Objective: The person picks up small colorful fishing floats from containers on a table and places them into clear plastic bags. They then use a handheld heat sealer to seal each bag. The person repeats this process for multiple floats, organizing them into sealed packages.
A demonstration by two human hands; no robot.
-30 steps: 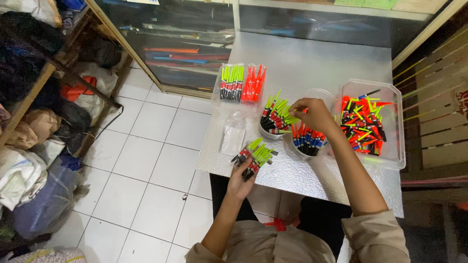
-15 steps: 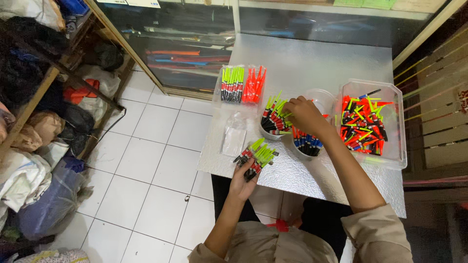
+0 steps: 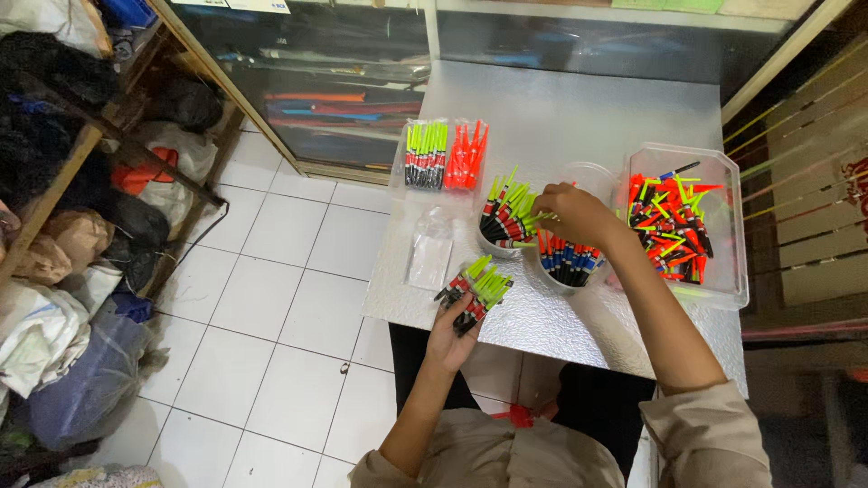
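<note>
My left hand (image 3: 454, 333) holds a bunch of green-tipped floats (image 3: 476, 287) over the near edge of the metal table (image 3: 579, 108). My right hand (image 3: 575, 213) reaches into a round cup of green-tipped floats (image 3: 503, 217) and pinches one green float there. Beside it stands a second cup with orange-tipped floats (image 3: 566, 260), just under my right wrist. A clear plastic tray (image 3: 729, 271) on the right holds a loose heap of orange and green floats.
Two sealed packs, one of green floats (image 3: 425, 154) and one of orange floats (image 3: 467, 154), lie at the table's far left. Empty clear bags (image 3: 429, 258) lie near the left edge. A glass cabinet (image 3: 307, 81) stands behind; shelves with cloth bundles (image 3: 63, 298) line the left.
My right hand has slid left from the orange-float cup toward the green-float cup. My left hand with its bunch has barely moved.
</note>
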